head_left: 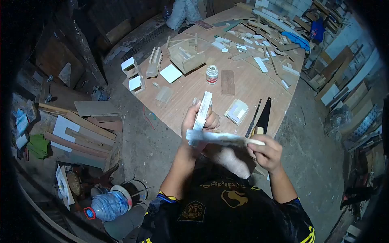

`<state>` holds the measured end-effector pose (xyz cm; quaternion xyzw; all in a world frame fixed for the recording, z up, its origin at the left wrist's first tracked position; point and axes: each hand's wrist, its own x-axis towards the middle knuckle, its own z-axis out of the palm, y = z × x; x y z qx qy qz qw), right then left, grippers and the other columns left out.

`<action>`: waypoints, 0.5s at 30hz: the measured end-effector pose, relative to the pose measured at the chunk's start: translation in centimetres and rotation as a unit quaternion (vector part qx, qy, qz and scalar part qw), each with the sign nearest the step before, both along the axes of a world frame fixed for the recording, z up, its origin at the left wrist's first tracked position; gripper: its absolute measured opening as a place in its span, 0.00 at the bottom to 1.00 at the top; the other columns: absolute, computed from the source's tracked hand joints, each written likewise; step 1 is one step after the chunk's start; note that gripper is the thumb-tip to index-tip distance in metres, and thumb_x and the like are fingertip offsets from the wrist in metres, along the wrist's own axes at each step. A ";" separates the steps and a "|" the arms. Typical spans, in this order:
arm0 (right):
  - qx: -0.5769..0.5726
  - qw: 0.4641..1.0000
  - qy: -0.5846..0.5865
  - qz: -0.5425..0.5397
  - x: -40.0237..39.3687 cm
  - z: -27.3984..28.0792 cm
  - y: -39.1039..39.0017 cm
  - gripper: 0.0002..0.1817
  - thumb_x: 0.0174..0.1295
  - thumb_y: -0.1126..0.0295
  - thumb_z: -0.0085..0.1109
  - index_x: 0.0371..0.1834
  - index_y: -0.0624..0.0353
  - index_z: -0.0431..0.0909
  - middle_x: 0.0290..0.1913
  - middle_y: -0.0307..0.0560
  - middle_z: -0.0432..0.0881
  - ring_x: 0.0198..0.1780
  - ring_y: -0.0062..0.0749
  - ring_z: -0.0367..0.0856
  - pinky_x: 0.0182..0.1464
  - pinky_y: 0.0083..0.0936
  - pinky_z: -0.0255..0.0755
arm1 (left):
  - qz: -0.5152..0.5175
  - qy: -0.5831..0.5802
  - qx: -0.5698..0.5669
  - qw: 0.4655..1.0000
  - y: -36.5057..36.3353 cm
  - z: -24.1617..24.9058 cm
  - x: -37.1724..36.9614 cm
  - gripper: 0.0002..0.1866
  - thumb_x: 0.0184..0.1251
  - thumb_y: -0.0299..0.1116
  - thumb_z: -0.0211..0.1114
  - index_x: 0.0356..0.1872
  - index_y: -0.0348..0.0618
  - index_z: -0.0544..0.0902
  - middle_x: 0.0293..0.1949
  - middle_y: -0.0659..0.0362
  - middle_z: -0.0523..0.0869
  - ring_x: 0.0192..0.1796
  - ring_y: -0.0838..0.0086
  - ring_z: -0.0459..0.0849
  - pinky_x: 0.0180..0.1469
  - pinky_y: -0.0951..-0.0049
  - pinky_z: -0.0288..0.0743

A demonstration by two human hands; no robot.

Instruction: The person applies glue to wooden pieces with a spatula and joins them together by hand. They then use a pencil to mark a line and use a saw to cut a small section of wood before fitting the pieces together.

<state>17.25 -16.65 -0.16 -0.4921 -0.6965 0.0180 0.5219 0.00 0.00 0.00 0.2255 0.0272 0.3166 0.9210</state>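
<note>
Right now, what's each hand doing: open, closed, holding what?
Left hand: closed, holding a whitish strip.
Right hand: closed, pinching a thin stick near one end; its far end is blurred.

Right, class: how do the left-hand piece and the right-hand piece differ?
The left-hand piece points away from the body; the right-hand piece runs crosswise. The left-hand piece looks fairly sharp, the right-hand piece partly blurred. Both are long and narrow.

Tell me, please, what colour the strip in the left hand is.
The strip in the left hand is mostly whitish, best seen in the head view.
</note>
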 end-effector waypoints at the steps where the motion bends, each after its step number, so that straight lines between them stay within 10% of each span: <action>1: 0.001 0.999 -0.014 -0.029 0.3 0.1 0.3 0.18 0.48 0.87 0.61 0.41 0.56 0.85 0.39 0.53 0.84 0.38 0.41 0.85 0.40 0.25 0.79 | 0.015 0.039 -0.024 0.999 -0.3 0.5 0.0 0.21 0.75 0.46 0.39 0.22 0.46 0.65 0.15 0.66 0.61 0.21 0.76 0.58 0.31 0.73 0.56; 15: 0.012 0.998 -0.014 -0.068 2.0 -0.5 0.2 0.18 0.47 0.90 0.55 0.38 0.60 0.83 0.37 0.56 0.83 0.34 0.37 0.85 0.36 0.25 0.78 | -0.009 0.024 -0.017 1.000 -0.5 -0.6 0.5 0.21 0.76 0.44 0.37 0.23 0.47 0.66 0.14 0.66 0.59 0.20 0.75 0.57 0.30 0.72 0.55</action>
